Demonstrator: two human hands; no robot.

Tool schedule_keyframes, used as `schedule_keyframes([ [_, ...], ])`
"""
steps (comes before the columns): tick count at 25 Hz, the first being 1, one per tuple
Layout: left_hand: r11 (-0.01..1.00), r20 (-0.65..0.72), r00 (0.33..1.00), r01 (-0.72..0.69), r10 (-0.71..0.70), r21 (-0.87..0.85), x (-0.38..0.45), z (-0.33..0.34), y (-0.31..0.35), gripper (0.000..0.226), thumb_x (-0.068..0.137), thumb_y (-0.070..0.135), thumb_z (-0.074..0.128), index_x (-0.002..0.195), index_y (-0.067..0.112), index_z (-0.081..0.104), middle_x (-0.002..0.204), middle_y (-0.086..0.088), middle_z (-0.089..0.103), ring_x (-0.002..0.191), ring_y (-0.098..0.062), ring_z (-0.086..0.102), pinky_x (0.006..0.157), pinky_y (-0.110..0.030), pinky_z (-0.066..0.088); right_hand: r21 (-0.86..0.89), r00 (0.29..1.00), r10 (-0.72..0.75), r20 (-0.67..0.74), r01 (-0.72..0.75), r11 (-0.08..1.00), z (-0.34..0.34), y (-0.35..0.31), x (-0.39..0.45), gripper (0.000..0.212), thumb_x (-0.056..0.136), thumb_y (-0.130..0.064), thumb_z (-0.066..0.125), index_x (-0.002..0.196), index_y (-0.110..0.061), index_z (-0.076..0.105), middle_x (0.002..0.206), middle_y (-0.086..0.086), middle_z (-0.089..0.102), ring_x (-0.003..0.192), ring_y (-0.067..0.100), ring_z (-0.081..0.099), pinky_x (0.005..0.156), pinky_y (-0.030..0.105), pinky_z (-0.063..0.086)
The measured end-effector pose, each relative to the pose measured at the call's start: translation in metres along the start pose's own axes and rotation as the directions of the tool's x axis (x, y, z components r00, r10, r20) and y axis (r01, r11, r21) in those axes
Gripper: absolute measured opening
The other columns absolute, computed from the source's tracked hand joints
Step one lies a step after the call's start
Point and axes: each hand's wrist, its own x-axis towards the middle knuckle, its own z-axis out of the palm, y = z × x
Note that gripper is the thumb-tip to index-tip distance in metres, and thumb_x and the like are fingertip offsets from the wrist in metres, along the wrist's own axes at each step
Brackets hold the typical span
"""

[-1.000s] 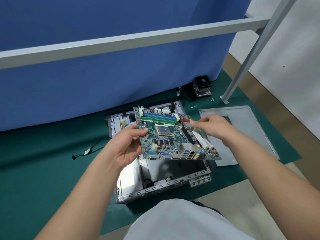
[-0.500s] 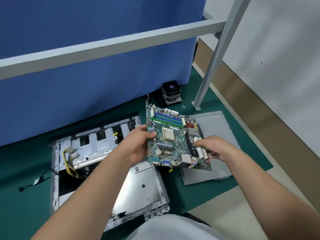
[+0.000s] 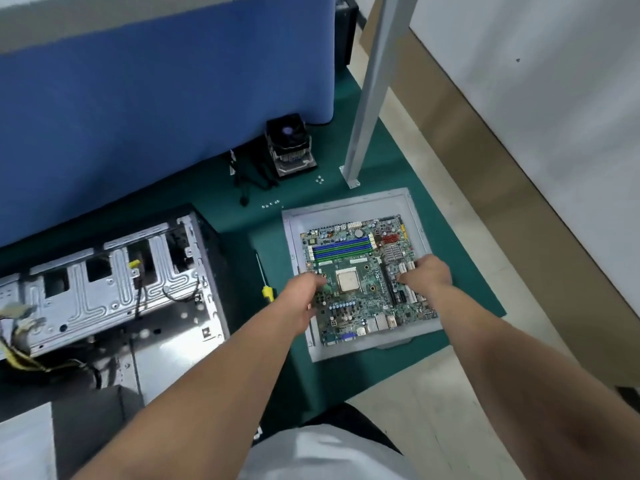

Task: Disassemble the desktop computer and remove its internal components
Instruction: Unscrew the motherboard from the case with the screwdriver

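Observation:
The green motherboard (image 3: 356, 268), with blue and green memory slots and a bare processor in its middle, lies flat on the grey side panel (image 3: 412, 209) to the right of the case. My left hand (image 3: 304, 296) grips the board's left edge. My right hand (image 3: 427, 273) holds its right side at the white expansion slots, fingers curled over them. The opened metal computer case (image 3: 114, 289) sits at the left with its drive cage, black cables and a yellow wire bundle showing inside.
A yellow-handled screwdriver (image 3: 266, 287) lies on the green mat (image 3: 242, 216) between case and panel. A CPU cooler (image 3: 290, 147), black cables (image 3: 249, 174) and loose screws (image 3: 320, 179) sit by the blue partition (image 3: 156, 98). A grey metal post (image 3: 369, 91) stands behind the panel.
Both hands carried the motherboard rightward away from the case and lowered it flat onto the side panel. The view turned right, so the case now sits at the left.

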Motion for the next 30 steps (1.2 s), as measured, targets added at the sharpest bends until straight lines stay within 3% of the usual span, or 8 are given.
schedule_keyframes([
  [3, 0.999, 0.078, 0.996, -0.041, 0.04, 0.003, 0.002, 0.002, -0.007, 0.073, 0.095, 0.002, 0.062, 0.16, 0.02, 0.032, 0.164, -0.005, 0.033, 0.149, -0.025, 0.033, 0.12, -0.045, 0.037, 0.018, 1.0, -0.025, -0.009, 0.025, 1.0, 0.005, 0.001, 0.003, 0.032, 0.089, -0.022, 0.08, 0.109, -0.008, 0.061, 0.108, 0.011, 0.064, 0.068, 0.012, 0.055, 0.054, 0.022, 0.044],
  [6, 0.942, 0.134, 0.981, -0.177, 0.143, 0.286, 0.0, -0.003, -0.013, 0.068, 0.1, 0.008, 0.058, 0.161, 0.024, 0.032, 0.157, -0.002, 0.044, 0.136, -0.021, 0.049, 0.111, -0.026, 0.045, -0.014, 0.995, -0.1, 0.014, 0.1, 0.995, 0.01, 0.007, -0.003, 0.065, 0.092, -0.024, 0.076, 0.147, -0.004, 0.047, 0.143, 0.017, 0.049, 0.112, 0.031, 0.062, 0.092, 0.035, 0.054],
  [7, 0.826, 0.161, 0.96, -0.279, 0.229, 0.489, 0.0, -0.004, -0.016, 0.066, 0.101, 0.009, 0.056, 0.161, 0.024, 0.032, 0.156, -0.002, 0.045, 0.134, -0.019, 0.051, 0.107, -0.022, 0.046, -0.05, 0.989, -0.15, -0.013, 0.149, 0.988, 0.013, 0.01, -0.008, 0.069, 0.093, -0.024, 0.074, 0.151, -0.005, 0.042, 0.151, 0.017, 0.041, 0.125, 0.034, 0.054, 0.104, 0.039, 0.05],
  [9, 0.417, 0.316, 0.885, -0.444, 0.341, 0.794, 0.005, -0.004, -0.02, 0.068, 0.1, 0.008, 0.049, 0.163, 0.024, 0.026, 0.171, 0.004, 0.015, 0.156, -0.022, 0.02, 0.125, -0.036, 0.027, -0.171, 0.938, -0.336, -0.085, 0.318, 0.932, 0.021, 0.011, -0.02, 0.07, 0.094, -0.021, 0.069, 0.155, -0.008, 0.037, 0.157, 0.014, 0.032, 0.14, 0.035, 0.039, 0.117, 0.044, 0.038],
  [11, 0.046, 0.422, 0.865, -0.449, 0.272, 0.892, 0.012, -0.001, -0.022, 0.078, 0.097, 0.007, 0.046, 0.165, 0.024, 0.013, 0.172, 0.008, -0.008, 0.159, -0.018, -0.008, 0.129, -0.047, 0.008, -0.348, 0.848, -0.53, -0.006, 0.495, 0.797, 0.032, 0.009, -0.03, 0.073, 0.094, -0.021, 0.068, 0.158, -0.018, 0.033, 0.165, 0.009, 0.022, 0.149, 0.033, 0.028, 0.122, 0.045, 0.029],
  [16, -0.401, 0.337, 0.935, -0.267, 0.112, 0.876, 0.022, -0.002, -0.024, 0.09, 0.095, 0.008, 0.046, 0.164, 0.02, -0.011, 0.168, 0.004, -0.025, 0.157, -0.017, -0.018, 0.128, -0.047, -0.001, -0.531, 0.823, -0.549, 0.143, 0.532, 0.659, 0.051, 0.006, -0.031, 0.073, 0.093, -0.021, 0.068, 0.158, -0.033, 0.035, 0.171, 0.003, -0.001, 0.157, 0.031, 0.009, 0.123, 0.05, 0.026],
  [25, -0.517, 0.288, 0.955, -0.21, 0.075, 0.83, 0.024, 0.004, -0.021, 0.087, 0.1, 0.022, 0.047, 0.163, 0.017, -0.013, 0.168, 0.002, -0.026, 0.157, -0.019, -0.018, 0.127, -0.05, -0.003, -0.626, 0.851, -0.492, 0.185, 0.488, 0.608, 0.058, -0.001, -0.033, 0.09, 0.084, -0.017, 0.071, 0.161, -0.03, 0.027, 0.17, 0.007, -0.011, 0.156, 0.033, 0.001, 0.123, 0.049, 0.023],
  [30, -0.456, 0.432, 0.891, -0.331, 0.136, 0.826, 0.007, -0.008, 0.0, 0.072, 0.098, 0.014, 0.047, 0.164, 0.018, 0.018, 0.173, 0.0, 0.007, 0.159, -0.02, 0.007, 0.124, -0.047, 0.023, -0.657, 0.887, -0.369, 0.276, 0.455, 0.601, 0.052, -0.011, -0.038, 0.104, 0.081, -0.008, 0.069, 0.164, -0.031, 0.011, 0.167, 0.004, -0.028, 0.157, 0.033, -0.01, 0.124, 0.052, 0.022],
])
